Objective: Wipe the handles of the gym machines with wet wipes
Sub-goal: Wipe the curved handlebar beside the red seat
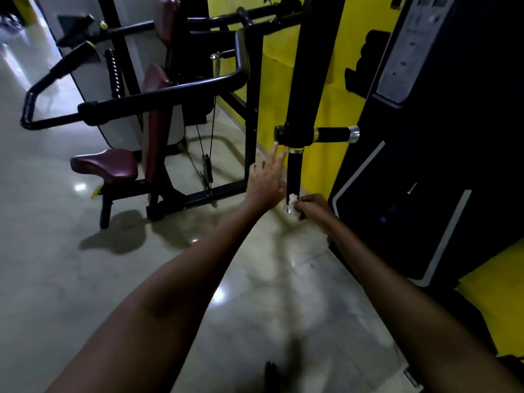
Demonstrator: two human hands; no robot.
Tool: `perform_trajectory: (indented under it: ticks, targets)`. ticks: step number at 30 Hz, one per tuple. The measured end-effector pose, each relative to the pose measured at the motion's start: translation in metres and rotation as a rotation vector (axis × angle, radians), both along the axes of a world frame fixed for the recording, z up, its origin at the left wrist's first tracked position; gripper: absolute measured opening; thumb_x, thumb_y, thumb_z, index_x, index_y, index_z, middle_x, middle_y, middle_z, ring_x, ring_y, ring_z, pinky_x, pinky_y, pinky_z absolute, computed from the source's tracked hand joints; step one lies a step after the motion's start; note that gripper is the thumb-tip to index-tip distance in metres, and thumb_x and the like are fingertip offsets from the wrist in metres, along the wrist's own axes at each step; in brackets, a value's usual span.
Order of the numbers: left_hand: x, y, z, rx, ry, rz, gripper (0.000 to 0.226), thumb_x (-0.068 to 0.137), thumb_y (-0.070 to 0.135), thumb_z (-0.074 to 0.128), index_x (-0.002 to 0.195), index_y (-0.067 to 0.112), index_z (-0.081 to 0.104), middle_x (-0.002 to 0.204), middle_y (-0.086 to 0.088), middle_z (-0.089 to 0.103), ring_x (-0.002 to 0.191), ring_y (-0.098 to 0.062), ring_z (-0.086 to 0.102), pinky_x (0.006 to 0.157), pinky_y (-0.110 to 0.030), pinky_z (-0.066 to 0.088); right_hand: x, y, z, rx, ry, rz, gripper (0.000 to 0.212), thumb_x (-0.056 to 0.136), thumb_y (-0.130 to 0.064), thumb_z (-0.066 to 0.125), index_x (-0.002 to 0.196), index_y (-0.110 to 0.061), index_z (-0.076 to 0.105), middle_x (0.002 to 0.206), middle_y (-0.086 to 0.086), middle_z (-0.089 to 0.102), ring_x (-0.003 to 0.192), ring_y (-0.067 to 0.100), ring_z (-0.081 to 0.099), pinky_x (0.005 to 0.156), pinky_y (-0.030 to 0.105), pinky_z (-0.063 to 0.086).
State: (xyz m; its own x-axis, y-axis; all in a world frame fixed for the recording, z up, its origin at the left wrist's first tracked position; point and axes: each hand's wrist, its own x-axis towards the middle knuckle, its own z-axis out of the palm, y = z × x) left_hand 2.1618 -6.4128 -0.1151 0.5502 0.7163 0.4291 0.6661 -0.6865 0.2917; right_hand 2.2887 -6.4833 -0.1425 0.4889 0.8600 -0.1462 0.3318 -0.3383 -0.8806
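A black vertical handle [293, 173] with a chrome end cap hangs from a black machine arm [307, 66]. A second black handle [333, 134] sticks out sideways to the right just above it. My right hand [313, 207] holds a crumpled white wet wipe [293, 201] pressed against the bottom end of the vertical handle. My left hand [266, 182] is just left of that handle with fingers spread, its fingertips up near the handle's top collar; it holds nothing.
A black gym machine with maroon seat [105, 165] and back pad [154, 120] stands to the left, long black lever bars [158, 95] reaching out. A black weight-stack housing [431, 154] is close on the right. Yellow wall [283, 89] behind. Glossy tiled floor [56, 265] below.
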Motion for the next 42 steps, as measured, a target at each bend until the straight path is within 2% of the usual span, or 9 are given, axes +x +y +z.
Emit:
perform_trajectory:
  ticks: [6, 10, 17, 22, 26, 31, 35, 38, 42]
  targets:
    - [-0.092, -0.006, -0.037, -0.294, 0.117, 0.293, 0.048, 0.091, 0.021, 0.046, 0.136, 0.008, 0.038, 0.134, -0.015, 0.047, 0.121, -0.031, 0.046, 0.103, -0.041, 0.030, -0.058, 0.014, -0.003, -0.010, -0.053, 0.209, 0.012, 0.088, -0.007, 0.056, 0.081, -0.008, 0.066, 0.061, 0.001, 0.057, 0.052, 0.005, 0.051, 0.043, 0.014, 0.041]
    - [-0.180, -0.013, -0.054, -0.439, 0.143, 0.362, 0.026, 0.091, 0.014, 0.044, 0.106, 0.002, 0.061, 0.113, -0.017, 0.063, 0.106, -0.033, 0.058, 0.084, -0.037, 0.045, -0.126, 0.045, -0.019, -0.066, -0.077, 0.376, 0.016, 0.085, -0.003, 0.058, 0.072, -0.010, 0.065, 0.059, 0.002, 0.056, 0.055, 0.012, 0.052, 0.049, 0.022, 0.041]
    - [-0.314, -0.039, -0.055, -0.583, 0.212, 0.585, 0.027, 0.092, 0.011, 0.042, 0.109, 0.000, 0.060, 0.118, -0.018, 0.060, 0.110, -0.033, 0.055, 0.081, -0.036, 0.044, -0.265, 0.069, -0.034, -0.114, -0.202, 0.710, 0.022, 0.087, -0.011, 0.060, 0.088, 0.009, 0.068, 0.072, 0.013, 0.059, 0.067, 0.021, 0.055, 0.058, 0.030, 0.044]
    - [-0.400, -0.056, -0.054, -0.689, 0.260, 0.685, 0.028, 0.092, 0.013, 0.043, 0.104, -0.004, 0.062, 0.114, -0.021, 0.062, 0.100, -0.031, 0.057, 0.078, -0.034, 0.044, -0.353, 0.074, -0.027, -0.108, -0.340, 0.892, 0.017, 0.086, -0.012, 0.061, 0.071, -0.006, 0.067, 0.059, -0.001, 0.056, 0.053, 0.007, 0.052, 0.052, 0.020, 0.043]
    - [-0.467, -0.066, -0.046, -0.804, 0.335, 0.753, 0.030, 0.092, 0.014, 0.047, 0.110, -0.003, 0.064, 0.116, -0.017, 0.063, 0.106, -0.030, 0.058, 0.085, -0.034, 0.046, -0.422, 0.079, -0.012, -0.052, -0.493, 0.997, 0.025, 0.088, -0.023, 0.057, 0.087, 0.000, 0.068, 0.090, 0.016, 0.069, 0.086, 0.027, 0.065, 0.063, 0.026, 0.042]
    - [-0.530, -0.061, -0.035, -0.918, 0.385, 0.812, 0.028, 0.091, 0.016, 0.050, 0.107, 0.000, 0.066, 0.099, -0.009, 0.068, 0.094, -0.021, 0.060, 0.074, -0.028, 0.044, -0.485, 0.092, 0.013, -0.016, -0.656, 1.143, 0.037, 0.090, -0.022, 0.053, 0.056, -0.009, 0.052, 0.054, 0.001, 0.051, 0.060, 0.020, 0.054, 0.059, 0.024, 0.035]
    - [-0.570, -0.038, -0.026, -0.921, 0.397, 0.857, 0.028, 0.092, 0.017, 0.051, 0.107, 0.000, 0.066, 0.094, -0.009, 0.064, 0.092, -0.022, 0.059, 0.073, -0.026, 0.042, -0.531, 0.130, 0.029, 0.025, -0.738, 1.200, 0.014, 0.084, -0.012, 0.054, 0.075, -0.007, 0.062, 0.077, 0.010, 0.062, 0.069, 0.024, 0.059, 0.055, 0.026, 0.043]
    - [-0.600, -0.013, -0.018, -0.894, 0.410, 0.901, 0.029, 0.093, 0.019, 0.050, 0.111, 0.002, 0.064, 0.106, -0.010, 0.063, 0.098, -0.024, 0.060, 0.076, -0.029, 0.044, -0.565, 0.165, 0.034, 0.058, -0.746, 1.221, 0.020, 0.088, -0.020, 0.053, 0.087, -0.003, 0.065, 0.090, 0.014, 0.066, 0.079, 0.029, 0.066, 0.057, 0.033, 0.051]
    - [-0.642, 0.033, -0.009, -0.839, 0.394, 0.957, 0.032, 0.094, 0.020, 0.048, 0.115, 0.001, 0.063, 0.122, -0.012, 0.060, 0.105, -0.024, 0.057, 0.086, -0.032, 0.046, -0.607, 0.218, 0.028, 0.076, -0.862, 1.252, 0.022, 0.088, -0.018, 0.054, 0.095, 0.001, 0.064, 0.098, 0.017, 0.065, 0.088, 0.031, 0.064, 0.061, 0.027, 0.040]
